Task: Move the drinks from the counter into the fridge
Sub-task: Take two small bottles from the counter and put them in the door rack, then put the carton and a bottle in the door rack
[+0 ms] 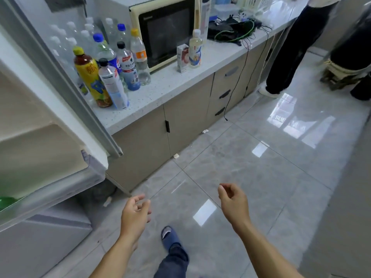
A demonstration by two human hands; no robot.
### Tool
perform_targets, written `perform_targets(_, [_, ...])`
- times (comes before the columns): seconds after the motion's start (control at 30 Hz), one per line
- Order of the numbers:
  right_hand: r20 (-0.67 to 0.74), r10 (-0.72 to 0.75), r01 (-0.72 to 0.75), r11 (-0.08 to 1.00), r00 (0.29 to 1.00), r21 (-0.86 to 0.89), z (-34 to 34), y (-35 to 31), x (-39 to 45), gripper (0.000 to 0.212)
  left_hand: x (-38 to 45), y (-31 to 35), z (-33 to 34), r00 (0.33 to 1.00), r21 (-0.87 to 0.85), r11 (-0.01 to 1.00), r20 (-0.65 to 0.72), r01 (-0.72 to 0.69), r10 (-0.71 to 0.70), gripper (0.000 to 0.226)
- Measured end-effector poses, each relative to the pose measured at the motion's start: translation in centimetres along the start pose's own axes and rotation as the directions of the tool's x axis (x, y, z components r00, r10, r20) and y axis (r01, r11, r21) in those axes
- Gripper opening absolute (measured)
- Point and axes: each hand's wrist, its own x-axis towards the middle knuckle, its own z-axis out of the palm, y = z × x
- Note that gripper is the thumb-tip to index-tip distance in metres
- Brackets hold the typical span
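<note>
Hanging low with loosely curled fingers holding nothing, the left hand (135, 214) and right hand (233, 203) should reach up and ahead to the cluster of plastic drink bottles (112, 63) on the speckled white bench (172, 85), gripping each body firmly.

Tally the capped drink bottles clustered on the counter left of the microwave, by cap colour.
Black caps: 2
Blue caps: 2
Yellow cap: 1
Orange cap: 1
White cap: 1
Total: 7. Reflections in the fridge door are excluded.
</note>
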Motion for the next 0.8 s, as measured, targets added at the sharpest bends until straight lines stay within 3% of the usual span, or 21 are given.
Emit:
perform_targets(0.33, [0.035, 0.052, -0.052, 0.999, 0.998, 0.008, 3.4, -5.5, 12.5, 0.006, 11.8, 10.1, 7.7, 0.996, -0.053, 0.998, 0.081, -0.044, 0.048, 0.015])
perform_targets(0.57, [0.082, -0.022, 0.022, 1.000, 0.996, -0.002, 6.7, -12.4, 22.2, 0.010, 18.5, 19.6, 12.3, 0.988, -0.046, 0.991, 0.085, -0.125, 0.129, 0.015])
perform_targets(0.8, [0.169, -0.113, 0.119, 0.993, 0.979, -0.023, 9.1, -16.9, 34.8, 0.009, 26.2, 25.8, 18.4, 0.992, -0.064, 0.991, 0.033, -0.117, 0.119, 0.015])
